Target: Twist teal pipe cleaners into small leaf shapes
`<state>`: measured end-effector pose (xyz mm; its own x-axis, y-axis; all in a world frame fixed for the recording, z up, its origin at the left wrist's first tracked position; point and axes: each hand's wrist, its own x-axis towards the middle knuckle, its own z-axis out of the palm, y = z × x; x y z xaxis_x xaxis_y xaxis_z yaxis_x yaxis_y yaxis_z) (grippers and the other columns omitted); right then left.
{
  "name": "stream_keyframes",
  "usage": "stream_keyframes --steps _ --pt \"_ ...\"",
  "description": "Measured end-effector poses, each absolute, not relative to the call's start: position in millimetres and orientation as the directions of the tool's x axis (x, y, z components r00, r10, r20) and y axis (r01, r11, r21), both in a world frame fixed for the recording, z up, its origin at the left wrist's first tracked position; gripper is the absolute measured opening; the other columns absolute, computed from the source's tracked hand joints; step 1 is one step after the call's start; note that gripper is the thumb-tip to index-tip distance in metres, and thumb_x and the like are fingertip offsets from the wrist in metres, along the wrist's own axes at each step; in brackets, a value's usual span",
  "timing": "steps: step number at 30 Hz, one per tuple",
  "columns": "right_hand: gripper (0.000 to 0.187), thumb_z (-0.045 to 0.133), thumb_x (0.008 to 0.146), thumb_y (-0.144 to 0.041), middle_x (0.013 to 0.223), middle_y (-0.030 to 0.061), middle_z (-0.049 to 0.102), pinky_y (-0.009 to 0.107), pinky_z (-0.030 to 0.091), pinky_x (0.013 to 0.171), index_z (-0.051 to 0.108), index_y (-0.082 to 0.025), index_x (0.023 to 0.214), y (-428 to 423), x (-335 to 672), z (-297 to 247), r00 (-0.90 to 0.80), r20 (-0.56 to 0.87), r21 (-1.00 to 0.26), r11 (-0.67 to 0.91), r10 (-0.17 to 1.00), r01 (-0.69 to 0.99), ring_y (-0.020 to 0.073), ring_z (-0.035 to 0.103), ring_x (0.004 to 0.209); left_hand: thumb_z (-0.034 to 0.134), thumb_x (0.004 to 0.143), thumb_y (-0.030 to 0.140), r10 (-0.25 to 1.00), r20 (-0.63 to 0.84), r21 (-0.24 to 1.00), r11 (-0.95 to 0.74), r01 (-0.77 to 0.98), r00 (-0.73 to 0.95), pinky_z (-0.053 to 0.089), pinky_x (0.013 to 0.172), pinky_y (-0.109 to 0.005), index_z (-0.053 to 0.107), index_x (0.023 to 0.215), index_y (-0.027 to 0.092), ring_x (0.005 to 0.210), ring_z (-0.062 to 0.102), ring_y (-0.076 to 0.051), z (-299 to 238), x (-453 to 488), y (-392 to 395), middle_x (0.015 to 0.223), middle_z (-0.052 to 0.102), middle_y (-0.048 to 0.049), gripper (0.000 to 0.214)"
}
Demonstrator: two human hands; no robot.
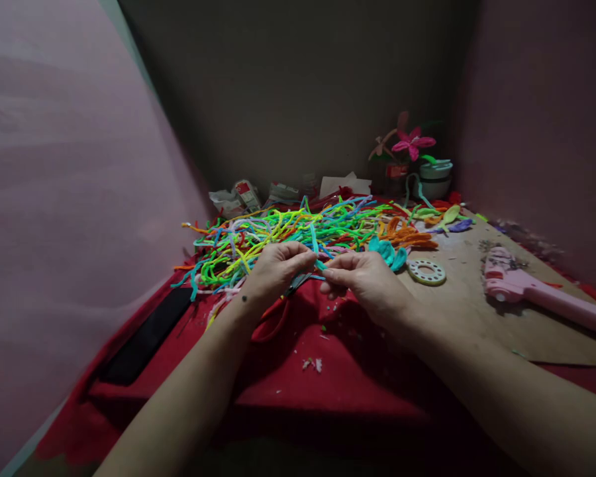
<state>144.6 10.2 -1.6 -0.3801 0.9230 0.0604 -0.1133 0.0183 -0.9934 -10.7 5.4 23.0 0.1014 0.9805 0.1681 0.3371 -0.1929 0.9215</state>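
Observation:
Between my two hands is a turquoise pipe cleaner (314, 240), one end sticking up above the fingers. My left hand (284, 266) pinches it from the left, thumb and fingers closed. From the right, my right hand (362, 279) pinches the same piece close by, fingertips nearly touching the left ones. A big heap of colourful pipe cleaners (258, 242) spreads just behind the hands. Scissors with red handles (273, 326) lie under my left hand, partly hidden. Turquoise petal shapes (388, 252) rest just beyond my right hand.
A black phone-like slab (146, 338) lies left on the red cloth (328, 384). To the right, a round holed disc (426, 271) and a pink tool with a long handle (541, 288) sit on a brown board (467, 324). Potted pipe-cleaner flowers (413, 142) stand at the back.

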Motion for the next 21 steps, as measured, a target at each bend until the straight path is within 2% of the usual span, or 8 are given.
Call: stream_keyframes --steps 6,10,12,14,16,17,19,21 --pt "0.015 0.058 0.069 -0.016 0.049 0.0010 0.060 0.021 0.039 0.043 0.057 -0.014 0.054 8.8 141.6 -3.1 -0.324 0.020 -0.998 0.000 0.946 -0.061 0.0078 0.049 0.039 0.060 0.071 0.025 0.959 0.256 0.801 -0.282 0.529 0.123 0.037 0.061 -0.019 0.066 0.070 0.014 0.062 0.050 -0.010 25.5 -8.1 -1.6 0.065 0.061 0.0003 0.013" --pt "0.016 0.056 0.072 -0.017 0.052 0.0023 0.061 0.024 0.041 0.046 0.061 -0.014 0.057 9.6 140.4 -9.1 -0.334 0.096 -0.986 0.135 0.938 0.096 0.0105 0.051 0.044 0.055 0.073 0.022 0.943 0.275 0.706 -0.332 0.626 0.189 0.034 0.058 -0.019 0.061 0.064 0.014 0.058 0.044 -0.009 27.0 -10.2 -3.9 0.058 0.052 0.0027 0.013" --pt "0.014 0.055 0.075 -0.018 0.061 0.0040 0.064 0.026 0.044 0.053 0.065 -0.015 0.066 8.9 140.5 -11.9 -0.331 0.220 -0.944 0.286 0.918 0.166 0.0135 0.056 0.054 0.053 0.073 0.022 0.951 0.232 0.721 -0.310 0.620 0.206 0.031 0.054 -0.019 0.057 0.062 0.014 0.055 0.040 -0.008 28.6 -12.4 -4.7 0.056 0.046 0.0040 0.014" --pt "0.014 0.053 0.077 -0.017 0.077 0.0061 0.067 0.031 0.046 0.068 0.067 -0.016 0.081 7.7 141.2 -12.8 -0.268 0.486 -0.803 0.546 0.832 0.238 0.0173 0.059 0.072 0.052 0.073 0.022 0.955 0.177 0.752 -0.289 0.593 0.240 0.030 0.052 -0.019 0.054 0.063 0.014 0.054 0.038 -0.008 30.2 -14.5 -5.6 0.056 0.043 0.0044 0.013" --pt "0.023 0.052 0.079 -0.016 0.098 0.0081 0.066 0.035 0.042 0.083 0.065 -0.017 0.098 6.5 142.3 -11.8 -0.237 0.731 -0.557 0.759 0.640 0.337 0.0206 0.055 0.093 0.052 0.073 0.023 0.942 0.141 0.770 -0.298 0.565 0.305 0.033 0.054 -0.019 0.054 0.065 0.014 0.056 0.039 -0.008 31.0 -16.1 -6.7 0.059 0.045 0.0036 0.013" --pt "0.026 0.052 0.079 -0.016 0.104 0.0085 0.064 0.037 0.039 0.088 0.064 -0.017 0.102 6.2 142.9 -10.9 -0.259 0.791 -0.443 0.811 0.555 0.383 0.0218 0.052 0.099 0.051 0.074 0.024 0.931 0.129 0.772 -0.310 0.554 0.341 0.034 0.056 -0.020 0.055 0.066 0.013 0.059 0.041 -0.009 31.0 -16.7 -7.2 0.062 0.047 0.0028 0.013" --pt "0.024 0.052 0.080 -0.017 0.102 0.0086 0.066 0.040 0.035 0.091 0.066 -0.017 0.100 6.2 143.9 -9.4 -0.329 0.805 -0.330 0.833 0.494 0.444 0.0236 0.050 0.100 0.050 0.075 0.025 0.918 0.118 0.772 -0.325 0.546 0.379 0.036 0.060 -0.021 0.056 0.070 0.013 0.063 0.044 -0.010 30.4 -17.4 -7.8 0.066 0.050 0.0014 0.014" --pt "0.018 0.054 0.080 -0.020 0.086 0.0072 0.069 0.039 0.037 0.086 0.070 -0.017 0.088 6.6 144.8 -8.6 -0.359 0.751 -0.365 0.801 0.554 0.474 0.0225 0.053 0.089 0.050 0.076 0.026 0.928 0.119 0.779 -0.308 0.546 0.354 0.036 0.060 -0.021 0.056 0.072 0.013 0.063 0.044 -0.010 29.2 -17.7 -7.9 0.066 0.050 0.0013 0.015"
